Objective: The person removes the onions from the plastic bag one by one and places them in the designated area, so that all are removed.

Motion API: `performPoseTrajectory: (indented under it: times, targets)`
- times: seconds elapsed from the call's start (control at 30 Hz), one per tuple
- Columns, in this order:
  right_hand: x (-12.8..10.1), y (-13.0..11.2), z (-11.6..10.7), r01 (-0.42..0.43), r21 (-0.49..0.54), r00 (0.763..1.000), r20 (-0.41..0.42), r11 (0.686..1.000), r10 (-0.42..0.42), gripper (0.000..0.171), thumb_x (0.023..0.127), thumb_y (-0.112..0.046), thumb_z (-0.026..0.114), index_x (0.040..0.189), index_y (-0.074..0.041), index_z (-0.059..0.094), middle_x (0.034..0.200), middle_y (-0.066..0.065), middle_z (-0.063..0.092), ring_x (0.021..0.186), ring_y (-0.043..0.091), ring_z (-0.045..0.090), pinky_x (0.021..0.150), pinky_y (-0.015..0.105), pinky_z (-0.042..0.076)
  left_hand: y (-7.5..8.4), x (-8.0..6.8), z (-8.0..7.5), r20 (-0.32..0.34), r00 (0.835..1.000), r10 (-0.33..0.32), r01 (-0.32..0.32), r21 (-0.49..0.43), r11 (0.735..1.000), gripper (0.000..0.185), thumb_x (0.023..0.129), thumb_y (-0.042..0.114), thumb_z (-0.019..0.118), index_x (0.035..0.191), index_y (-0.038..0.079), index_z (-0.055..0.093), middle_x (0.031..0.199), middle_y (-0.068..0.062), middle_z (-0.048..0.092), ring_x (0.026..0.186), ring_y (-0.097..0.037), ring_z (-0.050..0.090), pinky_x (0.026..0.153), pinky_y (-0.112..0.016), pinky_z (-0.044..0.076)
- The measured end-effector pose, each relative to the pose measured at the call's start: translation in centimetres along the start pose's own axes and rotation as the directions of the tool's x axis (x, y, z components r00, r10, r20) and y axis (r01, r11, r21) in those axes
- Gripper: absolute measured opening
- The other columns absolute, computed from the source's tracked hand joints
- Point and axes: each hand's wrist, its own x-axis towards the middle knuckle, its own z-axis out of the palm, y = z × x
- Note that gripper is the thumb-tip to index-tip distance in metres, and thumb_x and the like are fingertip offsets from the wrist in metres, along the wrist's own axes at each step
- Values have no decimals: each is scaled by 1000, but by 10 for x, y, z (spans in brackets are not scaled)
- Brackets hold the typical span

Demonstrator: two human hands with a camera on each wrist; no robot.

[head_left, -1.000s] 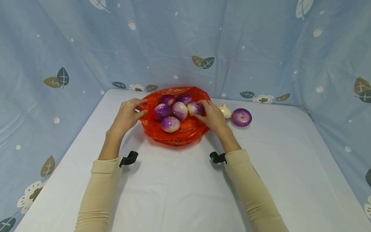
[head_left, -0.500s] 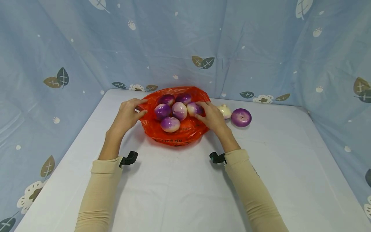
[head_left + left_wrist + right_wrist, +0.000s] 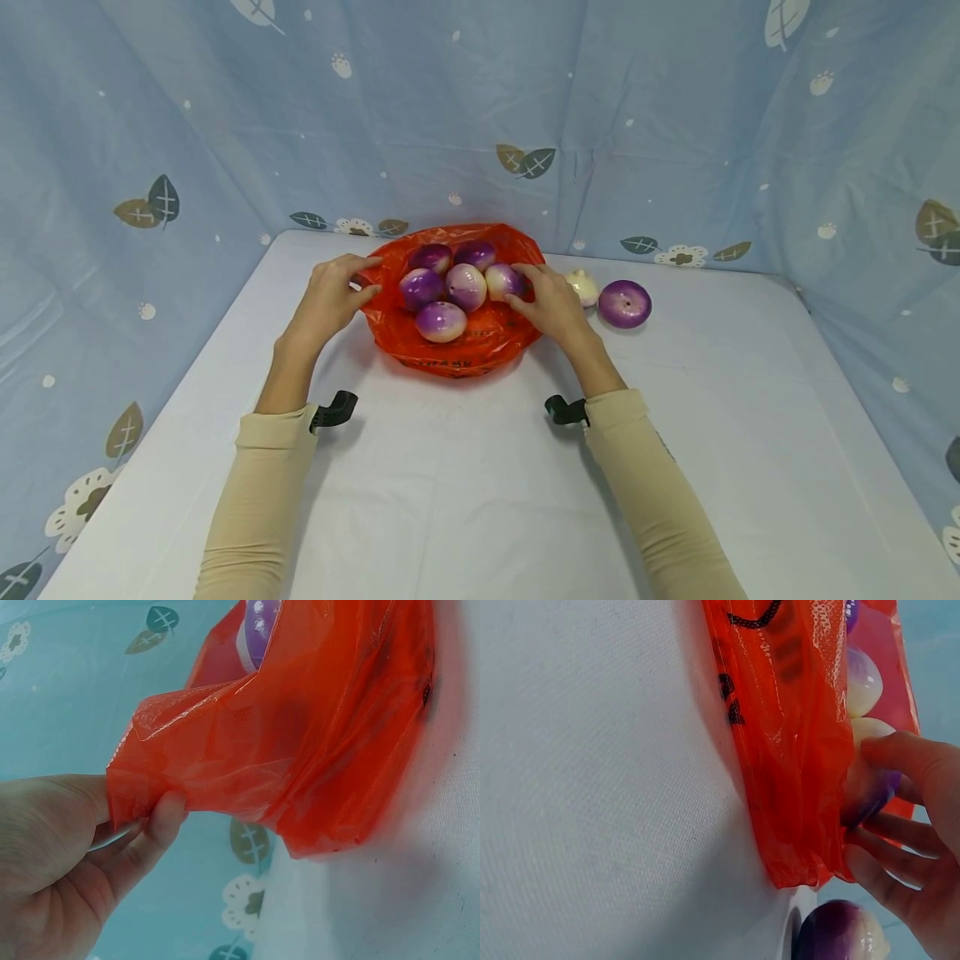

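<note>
A red plastic bag [image 3: 480, 354] with black print lies spread at the back of the table, its mouth facing up. Inside it sit several glossy purple-and-white onions [image 3: 441, 322]. At the bag's left edge my left hand [image 3: 327, 296] pinches the plastic between thumb and fingers, as the left wrist view shows closely. My right hand [image 3: 553, 300] holds the rightmost onion [image 3: 501, 283] in the bag, thumb on its near side. In the right wrist view some of the right fingers [image 3: 881, 874] lie against the bag's edge, below that onion [image 3: 874, 765].
Just right of the bag, a pale onion [image 3: 582, 287] and a purple onion [image 3: 625, 304] rest on the white tablecloth [image 3: 465, 483]. A blue leaf-patterned curtain [image 3: 450, 108] hangs behind and along both sides of the table.
</note>
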Motion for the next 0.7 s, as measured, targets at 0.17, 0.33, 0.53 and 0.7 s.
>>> performPoseTrajectory:
  times: [0.17, 0.33, 0.53, 0.7]
  targets:
    - [-3, 1, -1, 16, 8, 1000, -13, 1000, -16, 56, 89, -34, 71, 138, -11, 55, 132, 16, 60, 118, 33, 60, 103, 46, 51, 0, 0, 0, 2, 1000, -5, 5, 1, 1000, 43, 88, 2, 69, 130, 0, 61, 120, -22, 66, 96, -34, 69, 79, -47, 60]
    - [-5, 1, -1, 39, 26, 999, -36, 999, -38, 55, 89, -33, 72, 137, -11, 56, 130, 16, 61, 116, 32, 61, 102, 44, 51, 0, 0, 1, 8, 1000, -8, 8, 0, 1000, 43, 88, 2, 69, 130, 0, 61, 120, -22, 66, 96, -34, 69, 79, -47, 60]
    - [-8, 3, -2, 63, 56, 996, -66, 996, -60, 53, 89, -31, 72, 136, -11, 57, 131, 15, 62, 118, 32, 61, 104, 44, 51, 0, 0, 0, 4, 1000, 0, 0, 4, 1000, 42, 88, 2, 69, 130, 0, 62, 119, -22, 66, 95, -34, 69, 79, -47, 60]
    - [-9, 7, -1, 84, 59, 995, -61, 995, -80, 51, 91, -25, 70, 138, -12, 55, 129, 15, 64, 117, 32, 62, 105, 44, 50, -1, 0, 0, 3, 1000, 3, -3, 5, 1000, 42, 88, 2, 69, 129, 0, 62, 120, -22, 66, 95, -34, 69, 79, -47, 60]
